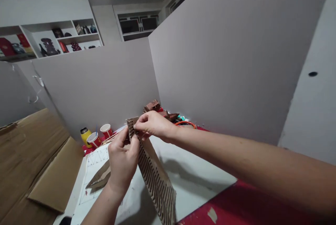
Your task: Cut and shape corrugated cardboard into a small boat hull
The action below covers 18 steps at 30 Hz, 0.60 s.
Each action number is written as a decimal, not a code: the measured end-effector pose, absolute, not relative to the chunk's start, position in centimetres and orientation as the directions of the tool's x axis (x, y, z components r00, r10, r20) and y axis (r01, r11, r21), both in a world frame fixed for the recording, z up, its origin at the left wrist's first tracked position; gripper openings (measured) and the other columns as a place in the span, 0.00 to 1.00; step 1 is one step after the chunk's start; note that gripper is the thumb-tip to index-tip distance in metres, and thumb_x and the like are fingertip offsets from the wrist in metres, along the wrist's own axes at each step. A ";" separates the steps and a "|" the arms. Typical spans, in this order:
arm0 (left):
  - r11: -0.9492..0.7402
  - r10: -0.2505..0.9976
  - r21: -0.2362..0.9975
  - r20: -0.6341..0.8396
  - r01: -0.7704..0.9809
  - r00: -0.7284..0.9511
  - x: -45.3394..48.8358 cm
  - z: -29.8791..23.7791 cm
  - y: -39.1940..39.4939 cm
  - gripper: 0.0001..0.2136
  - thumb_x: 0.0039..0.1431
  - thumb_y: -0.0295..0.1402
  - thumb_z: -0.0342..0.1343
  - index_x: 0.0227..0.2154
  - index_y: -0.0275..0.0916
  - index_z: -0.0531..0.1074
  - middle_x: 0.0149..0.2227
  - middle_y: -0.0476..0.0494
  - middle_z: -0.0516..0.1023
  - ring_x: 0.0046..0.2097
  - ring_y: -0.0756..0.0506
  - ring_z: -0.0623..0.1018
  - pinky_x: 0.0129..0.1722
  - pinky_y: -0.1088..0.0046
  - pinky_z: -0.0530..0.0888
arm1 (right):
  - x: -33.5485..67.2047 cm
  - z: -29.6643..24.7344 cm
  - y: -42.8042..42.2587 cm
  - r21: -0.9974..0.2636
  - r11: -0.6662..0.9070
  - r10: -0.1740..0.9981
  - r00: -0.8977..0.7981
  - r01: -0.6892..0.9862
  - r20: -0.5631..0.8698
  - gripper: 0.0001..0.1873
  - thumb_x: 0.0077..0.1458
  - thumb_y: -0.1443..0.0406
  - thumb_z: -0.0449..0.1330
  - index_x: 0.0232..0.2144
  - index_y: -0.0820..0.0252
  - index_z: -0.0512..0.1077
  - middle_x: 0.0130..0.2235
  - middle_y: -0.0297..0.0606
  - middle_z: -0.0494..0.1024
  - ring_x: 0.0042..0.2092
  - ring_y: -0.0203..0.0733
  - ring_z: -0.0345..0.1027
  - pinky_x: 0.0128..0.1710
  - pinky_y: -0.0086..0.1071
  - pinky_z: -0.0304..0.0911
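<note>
A long strip of corrugated cardboard (pixel 157 183), its ridges showing along one side, slants from the lower middle up to both hands. My left hand (pixel 123 158) pinches the strip's upper end between thumb and fingers. From the right, my right hand (pixel 153 125) reaches over and grips the same end, thumb and forefinger pressed together at its edge. Whether something small sits between those right fingertips is hidden. Just left of my left hand, a bent, pointed cardboard piece (pixel 99 176) lies on a white sheet (pixel 194 176).
Two paper cups (pixel 106 130) and a yellow bottle (pixel 85 134) stand at the back left. Brown cardboard pieces (pixel 152 106) and an orange loop (pixel 186 123) lie against the grey partition (pixel 223 60). Large cardboard sheets (pixel 34 162) fill the left. Red tabletop (pixel 236 204) shows at lower right.
</note>
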<state>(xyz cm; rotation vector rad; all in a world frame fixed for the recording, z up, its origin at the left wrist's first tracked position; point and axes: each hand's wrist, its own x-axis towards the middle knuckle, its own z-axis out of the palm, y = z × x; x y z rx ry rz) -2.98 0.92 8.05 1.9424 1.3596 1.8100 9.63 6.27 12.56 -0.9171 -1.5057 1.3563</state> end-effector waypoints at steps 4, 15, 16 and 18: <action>-0.590 0.667 0.617 0.736 0.520 -0.115 -3.0 8.1 1.2 0.11 0.57 0.30 0.55 0.41 0.44 0.79 0.35 0.48 0.80 0.32 0.49 0.73 0.33 0.75 0.69 | 9.2 13.3 6.8 -0.991 0.133 0.932 -0.342 0.022 0.118 0.16 0.43 0.80 0.59 0.11 0.63 0.67 0.12 0.34 0.70 0.16 0.33 0.65 0.14 0.22 0.62; -0.583 0.767 0.773 0.625 0.249 -0.145 -3.1 7.8 1.9 0.09 0.54 0.29 0.57 0.37 0.39 0.79 0.33 0.48 0.80 0.35 0.47 0.75 0.35 0.74 0.70 | 9.1 12.9 6.9 -0.989 0.147 0.938 -0.317 -0.014 0.144 0.16 0.41 0.80 0.59 0.10 0.61 0.66 0.12 0.35 0.71 0.16 0.34 0.66 0.14 0.23 0.63; -0.571 0.785 0.799 0.599 0.188 -0.161 -3.1 7.7 2.1 0.10 0.53 0.30 0.58 0.37 0.39 0.79 0.34 0.47 0.81 0.35 0.47 0.76 0.36 0.74 0.71 | 9.2 12.5 7.0 -0.989 0.144 0.938 -0.313 -0.039 0.149 0.16 0.41 0.80 0.58 0.11 0.61 0.67 0.12 0.35 0.71 0.17 0.34 0.67 0.15 0.23 0.64; -0.549 0.807 0.829 0.560 0.108 -0.187 -3.2 7.6 2.5 0.10 0.51 0.30 0.59 0.36 0.38 0.80 0.33 0.47 0.81 0.35 0.47 0.77 0.36 0.75 0.71 | 9.4 11.8 7.2 -0.986 0.134 0.938 -0.307 -0.098 0.158 0.15 0.43 0.80 0.58 0.13 0.61 0.67 0.13 0.33 0.71 0.18 0.33 0.67 0.17 0.22 0.66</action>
